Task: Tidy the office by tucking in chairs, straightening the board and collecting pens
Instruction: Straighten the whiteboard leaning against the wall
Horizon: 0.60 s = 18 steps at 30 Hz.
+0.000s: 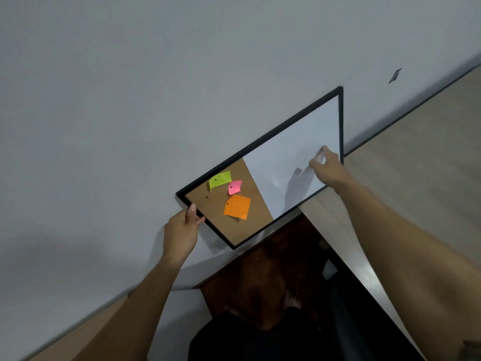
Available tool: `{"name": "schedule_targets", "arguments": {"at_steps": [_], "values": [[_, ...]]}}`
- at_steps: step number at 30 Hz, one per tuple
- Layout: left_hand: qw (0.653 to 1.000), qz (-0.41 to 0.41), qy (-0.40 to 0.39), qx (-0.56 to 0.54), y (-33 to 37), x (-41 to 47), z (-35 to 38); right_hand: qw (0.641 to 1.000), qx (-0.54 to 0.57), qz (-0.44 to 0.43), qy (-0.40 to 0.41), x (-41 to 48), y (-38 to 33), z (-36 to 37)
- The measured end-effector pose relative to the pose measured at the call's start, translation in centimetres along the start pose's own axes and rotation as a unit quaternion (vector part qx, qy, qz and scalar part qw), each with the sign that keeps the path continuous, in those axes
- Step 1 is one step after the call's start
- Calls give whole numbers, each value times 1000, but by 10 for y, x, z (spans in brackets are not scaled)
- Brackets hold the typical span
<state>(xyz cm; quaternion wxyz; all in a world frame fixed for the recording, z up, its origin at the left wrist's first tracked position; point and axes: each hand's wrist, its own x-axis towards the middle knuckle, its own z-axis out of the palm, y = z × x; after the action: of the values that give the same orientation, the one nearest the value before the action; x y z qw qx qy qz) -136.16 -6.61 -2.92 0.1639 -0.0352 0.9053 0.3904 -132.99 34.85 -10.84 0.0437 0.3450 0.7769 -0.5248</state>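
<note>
Board held against a grey wall by both hands.
Its left corner is gripped by the left hand; its right edge is pinched by the right hand.

It looked like an office: a black-framed cork-and-whiteboard with pinned sticky notes hung on a plain wall.
</note>
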Motion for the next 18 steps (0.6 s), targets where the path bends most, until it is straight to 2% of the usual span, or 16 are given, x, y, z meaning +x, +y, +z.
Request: {"name": "schedule_targets", "arguments": {"at_steps": [4, 7, 8, 12, 15, 18], "values": [[999, -1, -4, -52, -4, 2, 2, 996, 22, 5, -83, -33, 26, 51], [997, -18, 0, -70, -7, 4, 2, 980, 95, 39, -169, -64, 40, 97], [998, -20, -3, -67, -8, 4, 2, 977, 113, 38, -175, -69, 43, 110], [997, -31, -29, -61, -7, 6, 2, 978, 176, 4, -110, -81, 32, 150], [993, -65, -43, -91, -1, 7, 6, 976, 203, 23, -78, -77, 20, 165], [995, -53, -54, -60, 11, 10, 13, 975, 214, 33, -47, -62, 17, 161]]}}
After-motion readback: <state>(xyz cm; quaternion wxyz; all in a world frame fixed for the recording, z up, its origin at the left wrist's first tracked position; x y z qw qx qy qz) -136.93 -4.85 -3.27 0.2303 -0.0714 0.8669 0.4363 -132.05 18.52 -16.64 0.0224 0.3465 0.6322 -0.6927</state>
